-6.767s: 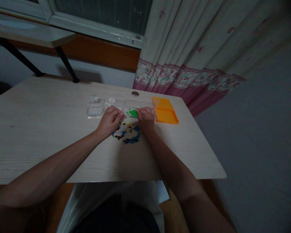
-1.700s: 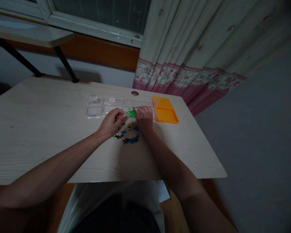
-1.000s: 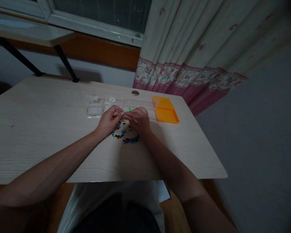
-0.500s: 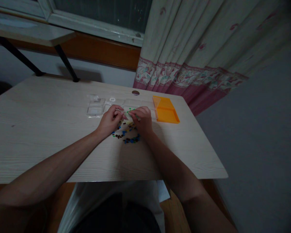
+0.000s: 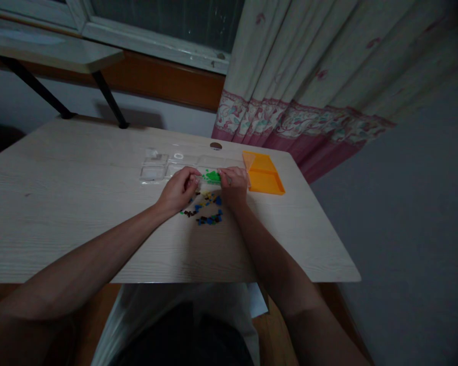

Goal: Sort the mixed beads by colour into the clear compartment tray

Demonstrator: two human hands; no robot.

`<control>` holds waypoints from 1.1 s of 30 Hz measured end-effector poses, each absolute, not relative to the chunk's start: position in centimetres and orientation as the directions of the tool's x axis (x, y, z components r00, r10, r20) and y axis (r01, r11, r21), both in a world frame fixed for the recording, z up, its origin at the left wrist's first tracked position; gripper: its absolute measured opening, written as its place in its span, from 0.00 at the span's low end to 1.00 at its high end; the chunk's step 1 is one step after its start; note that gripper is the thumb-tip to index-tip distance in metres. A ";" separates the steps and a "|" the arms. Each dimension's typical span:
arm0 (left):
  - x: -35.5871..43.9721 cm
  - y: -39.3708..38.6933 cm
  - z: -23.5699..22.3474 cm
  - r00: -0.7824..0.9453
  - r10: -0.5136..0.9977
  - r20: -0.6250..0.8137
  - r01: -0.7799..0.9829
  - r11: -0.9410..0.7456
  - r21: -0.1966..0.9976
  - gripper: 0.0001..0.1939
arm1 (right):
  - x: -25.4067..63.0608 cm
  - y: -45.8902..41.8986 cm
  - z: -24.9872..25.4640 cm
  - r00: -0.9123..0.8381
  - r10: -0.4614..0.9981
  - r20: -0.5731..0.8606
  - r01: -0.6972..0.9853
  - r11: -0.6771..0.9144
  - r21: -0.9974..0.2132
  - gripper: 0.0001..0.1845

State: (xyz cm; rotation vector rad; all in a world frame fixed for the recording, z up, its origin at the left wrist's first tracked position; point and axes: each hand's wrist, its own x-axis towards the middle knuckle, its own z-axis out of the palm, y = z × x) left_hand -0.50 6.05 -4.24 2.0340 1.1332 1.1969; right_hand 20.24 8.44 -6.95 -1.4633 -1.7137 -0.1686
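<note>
My left hand (image 5: 180,189) rests at the front of a clear compartment tray (image 5: 154,174), its fingers curled and pressed together. Whatever those fingers hold, if anything, is hidden. Close on the right is my right hand (image 5: 234,185), fingers bent and closed by the right edge of a bright green patch of small pieces (image 5: 212,176). Whether it pinches one of them I cannot tell. Just below the hands, small building bricks in blue, brown and yellow lie loose on the table, with a mostly blue cluster (image 5: 209,219) nearest me.
An orange box (image 5: 266,182) with two sections sits right of the tray. A round brown spot (image 5: 216,146) marks the table's back part. At the far left, a raised shelf (image 5: 61,53) stands on black legs. A patterned curtain (image 5: 290,112) hangs behind the table (image 5: 99,223).
My right hand has moved slightly right, away from my left hand. A larger green patch now shows between them. The whole view has shifted a little.
</note>
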 end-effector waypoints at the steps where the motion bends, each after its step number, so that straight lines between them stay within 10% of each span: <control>1: -0.5 6.0 -4.2 0.282 0.839 0.466 0.422 -0.544 0.725 0.10 | 20.2 8.5 -6.9 0.051 0.754 0.655 0.860 0.300 -0.413 0.10; 12: 0.4 4.0 -4.4 0.811 0.416 0.412 0.315 -0.903 0.292 0.11 | 20.4 8.6 -7.2 0.051 0.736 0.675 0.825 0.350 -0.444 0.09; 33: 0.8 4.1 -4.9 0.862 0.369 0.348 0.330 -0.929 0.170 0.10 | 20.1 8.3 -6.8 0.044 0.729 0.683 0.814 0.370 -0.447 0.10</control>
